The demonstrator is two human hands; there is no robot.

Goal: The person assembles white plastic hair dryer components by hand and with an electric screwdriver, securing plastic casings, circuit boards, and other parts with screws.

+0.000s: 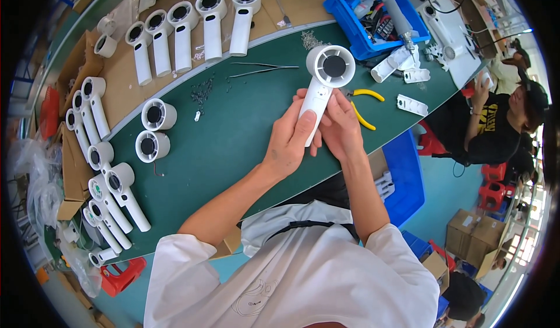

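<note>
A white handheld fan (315, 98) with a round dark-centred head is held over the green table, head pointing away from me. My left hand (288, 140) wraps its handle, thumb across the front. From the other side my right hand (345, 126) has its fingers against the handle; its fingertips are partly hidden behind it. Just right of the fan lie pliers with yellow handles (367, 94). Tweezers (262, 67) rest to the left, beyond a scatter of tiny dark parts (202, 90). Two loose fan heads (165, 116) sit farther left, one with a wire showing.
Several finished-looking fans (182, 45) line the far brown board; more fans (125, 199) lie at the left edge. A blue tray (343, 14) of tools stands far right, near white shell pieces (412, 105) and a small screw pile (311, 39). Another person (487, 115) sits at right.
</note>
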